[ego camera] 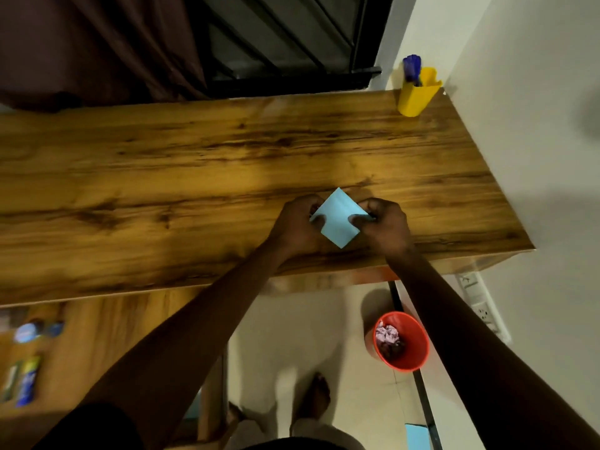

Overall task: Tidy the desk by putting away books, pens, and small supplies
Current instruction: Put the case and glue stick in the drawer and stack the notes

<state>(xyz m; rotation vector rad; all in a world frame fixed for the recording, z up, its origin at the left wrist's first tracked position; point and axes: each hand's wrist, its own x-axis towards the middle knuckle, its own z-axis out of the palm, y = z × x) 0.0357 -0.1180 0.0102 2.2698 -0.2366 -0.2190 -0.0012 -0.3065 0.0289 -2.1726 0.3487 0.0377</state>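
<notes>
A light blue square of paper (337, 219) is held just above the wooden desk (194, 164), near its front edge on the right side. My left hand (297, 224) pinches its left edge, thumb on top. My right hand (386, 224) pinches its right edge the same way. A yellow pen holder (417, 95) with blue pens (412, 68) stands at the desk's far right corner.
An orange bin (402, 344) with crumpled paper sits on the floor under the desk's right end. A lower wooden shelf (97, 345) at the left carries tubes and small containers. A wall socket strip (480, 303) is at the right. My bare feet stand on the floor below.
</notes>
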